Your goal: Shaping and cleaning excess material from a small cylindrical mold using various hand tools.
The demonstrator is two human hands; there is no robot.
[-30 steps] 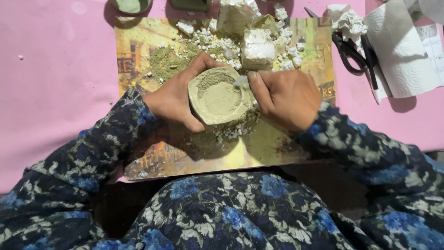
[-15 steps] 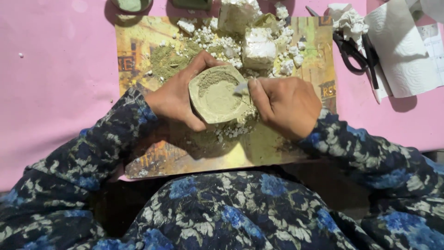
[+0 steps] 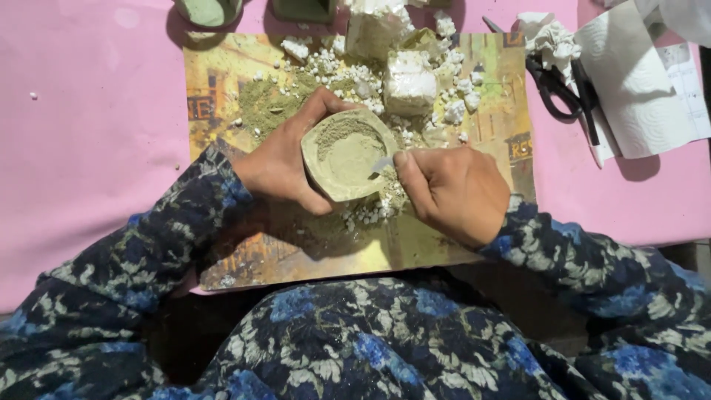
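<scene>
Both hands barely moved: left hand [image 3: 285, 164] still clamps the hollowed bowl [image 3: 348, 154] (greenish), right hand [image 3: 455, 191] pinching the small blade [image 3: 382, 164], scraping continues.

Olive-green bowl [image 3: 348, 155] (pink tablecloth [image 3: 89, 148])

I see white chunks [image 3: 409, 83] crowding the far side; scissors [image 3: 557, 87] far right; pink cloth [image 3: 89, 148] left lies open.

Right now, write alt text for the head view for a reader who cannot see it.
The left hand cups a hollowed, olive-green bowl-shaped block while the right hand scrapes its inside with a small blade. They work over a yellow printed sheet strewn with white crumbs, on a pink tablecloth.
</scene>
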